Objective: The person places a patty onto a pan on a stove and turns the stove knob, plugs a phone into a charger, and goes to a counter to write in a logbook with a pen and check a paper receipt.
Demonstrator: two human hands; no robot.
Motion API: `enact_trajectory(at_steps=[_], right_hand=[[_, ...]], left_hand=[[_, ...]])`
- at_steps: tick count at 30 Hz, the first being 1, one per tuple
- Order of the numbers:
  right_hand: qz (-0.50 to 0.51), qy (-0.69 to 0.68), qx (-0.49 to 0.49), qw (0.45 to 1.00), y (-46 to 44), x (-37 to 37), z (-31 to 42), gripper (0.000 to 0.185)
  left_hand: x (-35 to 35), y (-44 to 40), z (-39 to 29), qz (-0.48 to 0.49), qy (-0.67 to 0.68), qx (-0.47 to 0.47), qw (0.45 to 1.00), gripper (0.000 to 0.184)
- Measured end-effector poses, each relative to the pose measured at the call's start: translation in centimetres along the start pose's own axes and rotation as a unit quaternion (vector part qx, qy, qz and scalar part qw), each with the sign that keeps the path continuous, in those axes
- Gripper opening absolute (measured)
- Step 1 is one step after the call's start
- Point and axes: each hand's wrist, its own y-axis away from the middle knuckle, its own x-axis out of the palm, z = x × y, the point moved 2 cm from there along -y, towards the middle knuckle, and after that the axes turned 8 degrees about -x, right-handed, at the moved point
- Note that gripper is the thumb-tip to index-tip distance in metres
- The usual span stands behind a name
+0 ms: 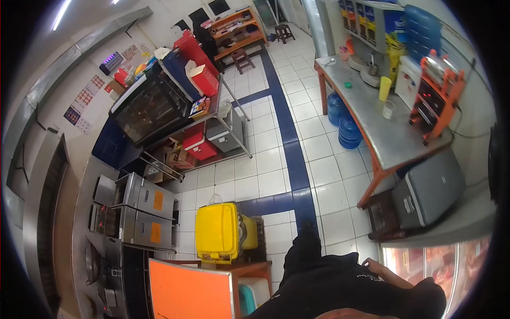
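My right hand (376, 267) hangs low beside my black shirt (340, 282), close to a lit glass-fronted display case (425, 266). The shirt partly covers it. Only a bit of the fingers shows, so I cannot make out whether they are closed or hold anything. My left hand is out of view. In front of my body stand an orange-topped table (191, 290) and a yellow lidded bin (217, 231).
On the right, a metal-topped table (372, 125) bears an orange machine (436, 98) and a yellow cup (384, 88). Blue water jugs (350, 133) stand below. A grey cooler box (431, 189) is nearer. Left are fryers (151, 196) and a glass warmer cabinet (151, 103). White tiled floor (332, 183) runs between.
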Motion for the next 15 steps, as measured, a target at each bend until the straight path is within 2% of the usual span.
enact_trajectory(at_steps=[4,8,9,11,13,15], right_hand=[[-0.006,0.13,-0.017,0.991,-12.5,-5.4,6.9,0.015],[-0.039,0.217,-0.064,0.973,-26.6,-11.3,15.8,0.007],[-0.052,0.259,-0.113,0.958,-30.9,-13.0,16.5,0.006],[-0.104,0.387,-0.249,0.882,-40.0,-16.5,17.3,0.007],[-0.181,0.178,-0.243,0.936,-39.9,-17.1,30.2,0.007],[-0.205,0.074,-0.154,0.964,-41.0,-16.9,42.1,0.009]], left_hand=[[-6.6,-5.3,-13.6,0.015,0.051,0.025,0.998,0.055],[-17.6,-10.3,-29.4,0.027,0.049,0.105,0.993,0.055],[-20.8,-11.4,-32.9,0.038,0.04,0.12,0.991,0.055],[-27.2,-12.1,-40.4,0.075,0.011,0.144,0.987,0.054],[-32.8,-12.9,-45.8,0.124,-0.018,0.141,0.982,0.054],[-37.1,-13.9,-50.5,0.164,-0.044,0.129,0.977,0.054]])
